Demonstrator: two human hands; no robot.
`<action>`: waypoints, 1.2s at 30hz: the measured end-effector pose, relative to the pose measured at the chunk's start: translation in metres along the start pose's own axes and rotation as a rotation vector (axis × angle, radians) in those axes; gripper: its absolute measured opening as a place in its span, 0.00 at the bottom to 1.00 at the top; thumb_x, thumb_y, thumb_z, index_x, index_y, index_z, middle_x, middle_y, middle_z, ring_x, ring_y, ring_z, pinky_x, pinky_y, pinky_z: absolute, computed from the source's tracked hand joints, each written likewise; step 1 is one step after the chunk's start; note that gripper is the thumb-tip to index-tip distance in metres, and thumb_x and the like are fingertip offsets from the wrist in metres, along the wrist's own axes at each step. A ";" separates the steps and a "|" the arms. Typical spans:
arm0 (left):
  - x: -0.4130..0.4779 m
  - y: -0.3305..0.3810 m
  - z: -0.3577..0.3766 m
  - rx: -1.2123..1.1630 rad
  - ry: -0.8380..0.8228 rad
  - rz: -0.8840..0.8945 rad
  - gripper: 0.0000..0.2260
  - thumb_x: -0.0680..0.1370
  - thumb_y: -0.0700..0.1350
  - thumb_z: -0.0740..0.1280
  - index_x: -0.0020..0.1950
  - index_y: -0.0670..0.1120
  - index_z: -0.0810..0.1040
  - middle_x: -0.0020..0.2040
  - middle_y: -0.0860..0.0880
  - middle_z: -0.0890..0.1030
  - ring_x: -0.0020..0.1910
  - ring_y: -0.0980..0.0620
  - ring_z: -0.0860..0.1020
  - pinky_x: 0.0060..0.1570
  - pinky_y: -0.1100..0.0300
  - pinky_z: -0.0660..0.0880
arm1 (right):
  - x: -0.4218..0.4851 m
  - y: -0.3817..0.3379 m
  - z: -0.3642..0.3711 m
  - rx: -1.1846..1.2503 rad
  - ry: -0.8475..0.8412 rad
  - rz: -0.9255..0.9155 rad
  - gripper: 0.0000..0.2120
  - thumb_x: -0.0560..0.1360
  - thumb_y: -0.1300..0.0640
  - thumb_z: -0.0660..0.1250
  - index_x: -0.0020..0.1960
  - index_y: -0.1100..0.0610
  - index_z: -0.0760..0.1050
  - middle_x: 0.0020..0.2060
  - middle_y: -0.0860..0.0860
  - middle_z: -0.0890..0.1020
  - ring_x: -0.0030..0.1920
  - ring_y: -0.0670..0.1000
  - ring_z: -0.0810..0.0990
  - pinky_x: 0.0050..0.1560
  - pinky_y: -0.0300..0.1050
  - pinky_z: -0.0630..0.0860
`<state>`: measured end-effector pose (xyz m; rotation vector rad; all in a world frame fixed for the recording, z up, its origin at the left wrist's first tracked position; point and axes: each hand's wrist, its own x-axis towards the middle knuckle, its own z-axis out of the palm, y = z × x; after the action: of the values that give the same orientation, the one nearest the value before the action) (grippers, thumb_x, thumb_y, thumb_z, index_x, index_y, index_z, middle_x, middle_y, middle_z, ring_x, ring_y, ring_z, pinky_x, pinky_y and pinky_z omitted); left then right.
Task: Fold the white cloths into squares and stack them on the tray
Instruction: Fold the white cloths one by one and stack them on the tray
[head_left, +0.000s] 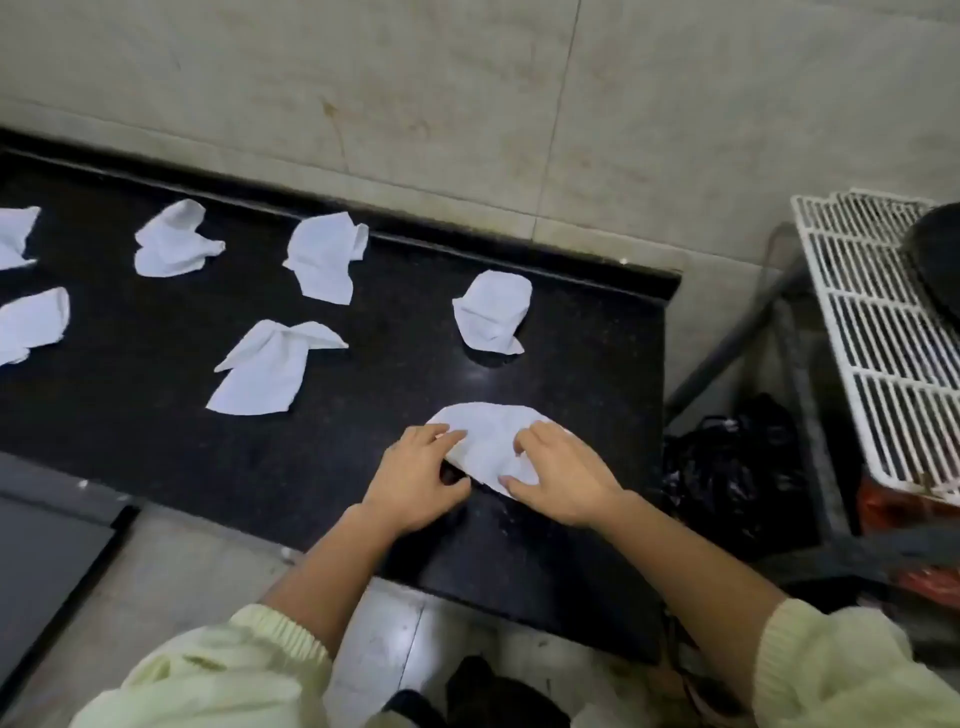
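Folding centres on one white cloth (485, 434) lying at the near right end of the black counter (156, 441), at about five o'clock from the other cloths. The left hand (418, 470) takes its left edge, fingers over the top and thumb curled underneath, in what looks like a pinch. The right hand (563, 475) lies spread on the right half, fingers pressing the fabric down. The outline is rounded and uneven, so I judge the edges need pulling straight first. Then the right hand can anchor the cloth while the left carries its edge across to the opposite one, corners matched before the crease is pressed flat. The crumpled cloths (324, 257) lie apart from one another across the counter from nine to twelve o'clock of the hands, none yet squared. No tray shows, so nothing is stacked and I cannot tell where the pile will go. At three o'clock a white wire rack (878, 332) bears a dark round thing (935, 260) cut off by the frame edge. Below it a black bag (727, 467) sits bunched, its contents hidden.
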<state>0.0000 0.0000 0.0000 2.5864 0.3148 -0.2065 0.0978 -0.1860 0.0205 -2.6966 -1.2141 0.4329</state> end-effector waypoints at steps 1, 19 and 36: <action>0.001 -0.002 0.003 0.047 -0.054 0.023 0.35 0.71 0.61 0.62 0.77 0.53 0.60 0.77 0.53 0.60 0.75 0.51 0.58 0.74 0.49 0.57 | -0.001 0.000 0.005 0.000 -0.038 0.002 0.23 0.75 0.38 0.62 0.60 0.55 0.69 0.57 0.50 0.73 0.59 0.52 0.70 0.58 0.47 0.67; 0.034 -0.023 0.018 0.084 0.042 0.251 0.18 0.79 0.56 0.55 0.54 0.51 0.83 0.54 0.53 0.83 0.55 0.52 0.79 0.50 0.55 0.77 | 0.011 -0.018 0.014 0.262 0.069 0.231 0.08 0.82 0.52 0.54 0.50 0.57 0.65 0.41 0.52 0.76 0.40 0.54 0.73 0.40 0.48 0.66; 0.074 -0.032 -0.115 -0.696 -0.070 -0.010 0.07 0.74 0.48 0.72 0.41 0.45 0.83 0.38 0.48 0.83 0.38 0.58 0.78 0.45 0.61 0.74 | 0.049 0.024 -0.080 0.849 0.173 0.303 0.04 0.68 0.57 0.77 0.38 0.57 0.84 0.34 0.46 0.84 0.35 0.38 0.80 0.38 0.31 0.73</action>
<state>0.0723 0.0999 0.0678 1.8870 0.3068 -0.1550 0.1712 -0.1665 0.0809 -2.0935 -0.4109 0.5719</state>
